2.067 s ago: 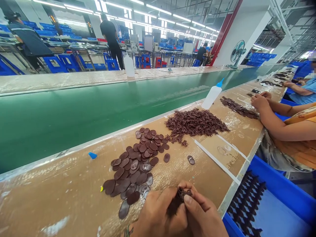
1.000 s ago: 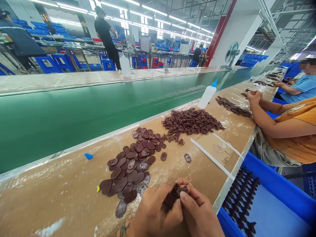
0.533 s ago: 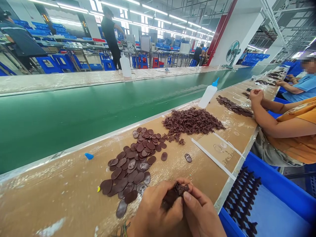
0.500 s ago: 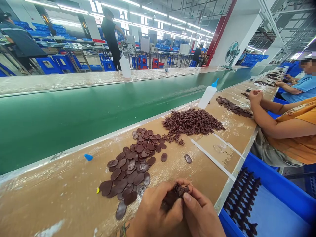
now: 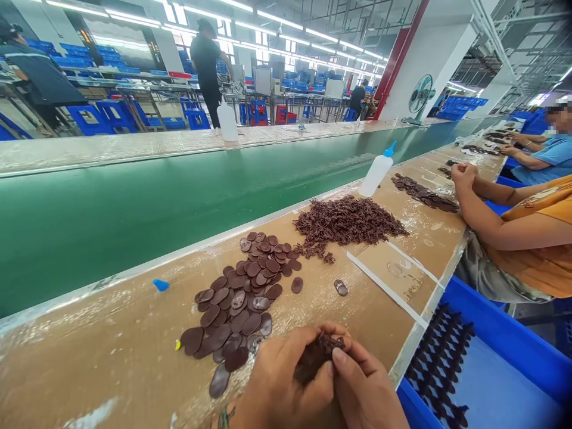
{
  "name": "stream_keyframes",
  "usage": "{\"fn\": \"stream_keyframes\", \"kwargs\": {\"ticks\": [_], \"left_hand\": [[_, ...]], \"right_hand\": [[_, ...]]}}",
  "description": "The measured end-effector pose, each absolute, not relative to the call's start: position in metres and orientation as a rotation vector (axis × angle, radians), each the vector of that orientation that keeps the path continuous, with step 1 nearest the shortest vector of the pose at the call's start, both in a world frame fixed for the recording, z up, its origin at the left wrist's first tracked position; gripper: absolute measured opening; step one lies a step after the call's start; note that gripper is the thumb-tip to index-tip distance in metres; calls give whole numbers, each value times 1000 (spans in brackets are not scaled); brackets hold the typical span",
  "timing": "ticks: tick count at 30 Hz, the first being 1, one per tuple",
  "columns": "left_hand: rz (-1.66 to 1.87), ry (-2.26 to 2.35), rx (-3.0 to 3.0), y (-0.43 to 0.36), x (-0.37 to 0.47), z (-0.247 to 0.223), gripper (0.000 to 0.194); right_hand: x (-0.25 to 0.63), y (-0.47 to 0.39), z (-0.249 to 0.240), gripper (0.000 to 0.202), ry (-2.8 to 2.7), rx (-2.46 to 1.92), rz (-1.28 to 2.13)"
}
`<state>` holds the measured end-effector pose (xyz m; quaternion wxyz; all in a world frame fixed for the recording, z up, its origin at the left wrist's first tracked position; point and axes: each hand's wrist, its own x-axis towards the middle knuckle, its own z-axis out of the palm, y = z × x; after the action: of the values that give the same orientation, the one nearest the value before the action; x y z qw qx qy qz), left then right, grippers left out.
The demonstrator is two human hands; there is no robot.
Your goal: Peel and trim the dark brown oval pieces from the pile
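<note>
- Factory line: brown taped surface (image 5: pixel 111 351) running beside a green conveyor belt (image 5: pixel 134 196), blue crates behind.
- Both hands are meeting at the near edge of the surface, pinching one small dark brown piece (image 5: pixel 319 351) between them.
- Left hand (image 5: pixel 286 387) is curling closed around the lower part of the piece; right hand (image 5: pixel 369 393) is closing thumb and forefinger on its top end.
- Just beyond the hands, a spread of flat oval discs (image 5: pixel 243 298) is lying loose; two strays are sitting apart to the right.
- Farther out, a heap of small tangled clips (image 5: pixel 348 219) is waiting, looking large and hardly touched.
- Blue bin (image 5: pixel 500 369) at right is holding rows of dark parts (image 5: pixel 440 363), partly filled, so I'd judge most of the work is still remaining.
- White squeeze bottle (image 5: pixel 378 171) is standing past the heap; a co-worker's arm (image 5: pixel 491 220) is resting on the surface.
</note>
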<state>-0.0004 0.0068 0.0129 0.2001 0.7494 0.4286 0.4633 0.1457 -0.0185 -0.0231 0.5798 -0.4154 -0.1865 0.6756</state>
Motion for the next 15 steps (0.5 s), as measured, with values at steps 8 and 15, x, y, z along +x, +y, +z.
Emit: {"fn": "stream_keyframes", "kwargs": {"ticks": [8, 15], "left_hand": [[1160, 1225, 2133, 4, -4, 8, 15], [1165, 1180, 2148, 6, -2, 8, 13]], "right_hand": [[140, -21, -21, 25, -380, -989, 1544], [146, -19, -26, 20, -424, -977, 1612]]}}
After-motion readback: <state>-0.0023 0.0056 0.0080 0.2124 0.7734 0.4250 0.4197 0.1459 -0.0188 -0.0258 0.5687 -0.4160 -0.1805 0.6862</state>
